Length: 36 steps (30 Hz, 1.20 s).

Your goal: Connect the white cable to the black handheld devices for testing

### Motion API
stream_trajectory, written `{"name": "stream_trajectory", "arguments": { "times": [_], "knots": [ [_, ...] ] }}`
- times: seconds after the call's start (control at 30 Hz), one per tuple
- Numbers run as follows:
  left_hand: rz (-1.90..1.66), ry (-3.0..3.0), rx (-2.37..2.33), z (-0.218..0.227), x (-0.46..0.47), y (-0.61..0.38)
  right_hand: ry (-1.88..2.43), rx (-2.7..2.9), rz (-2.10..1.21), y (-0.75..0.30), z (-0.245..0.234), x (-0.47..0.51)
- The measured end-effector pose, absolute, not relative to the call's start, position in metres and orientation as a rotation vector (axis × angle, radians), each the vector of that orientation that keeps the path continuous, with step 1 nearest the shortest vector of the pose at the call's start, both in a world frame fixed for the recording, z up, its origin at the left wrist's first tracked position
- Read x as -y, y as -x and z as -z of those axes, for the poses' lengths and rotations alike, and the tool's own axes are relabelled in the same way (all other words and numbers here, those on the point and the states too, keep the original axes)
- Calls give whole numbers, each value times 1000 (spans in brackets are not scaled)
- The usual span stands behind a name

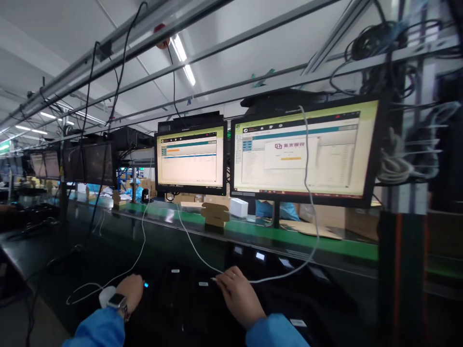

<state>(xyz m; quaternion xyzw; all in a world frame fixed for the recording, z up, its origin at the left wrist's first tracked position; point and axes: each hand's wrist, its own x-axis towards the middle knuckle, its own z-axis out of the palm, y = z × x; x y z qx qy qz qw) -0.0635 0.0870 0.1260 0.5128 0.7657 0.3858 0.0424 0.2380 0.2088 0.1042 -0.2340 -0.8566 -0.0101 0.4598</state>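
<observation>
My left hand [130, 291], with a watch on its wrist, rests closed on a dark device with a small blue light on the black bench. My right hand [237, 294] pinches the plug end of a white cable [307, 193] next to a row of dark devices [202, 289] with white labels. The cable runs up past the right monitor [300, 149]. Both sleeves are blue.
Two lit monitors, the right one and a middle one [190, 156], stand above a green conveyor [289, 236] carrying a cardboard piece [214, 214] and a white box [238, 207]. More dark monitors line the left. A rack post with bundled cables [405, 159] stands right.
</observation>
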Motion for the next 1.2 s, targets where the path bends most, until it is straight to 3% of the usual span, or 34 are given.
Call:
{"name": "stream_trajectory", "arguments": {
  "times": [0.2,0.3,0.63,0.77,0.87,1.2],
  "knots": [
    [-563,-2129,-2367,-136,-99,-2,519,2083,-19,-235,-105,-205],
    [-409,-2059,-2464,-135,-103,-18,512,2084,-46,-237,-105,-203],
    [-926,-1331,-1806,-159,-109,16,419,2074,-108,-232,-109,-195],
    [-1293,-559,-1031,-158,-94,-3,315,2036,-80,-222,-106,-186],
    [-1316,-194,-603,-157,-84,-26,382,1964,-144,-215,-104,-177],
    [-1340,-292,-556,-148,-85,-55,359,1870,-469,-220,-118,-156]
  ]
}}
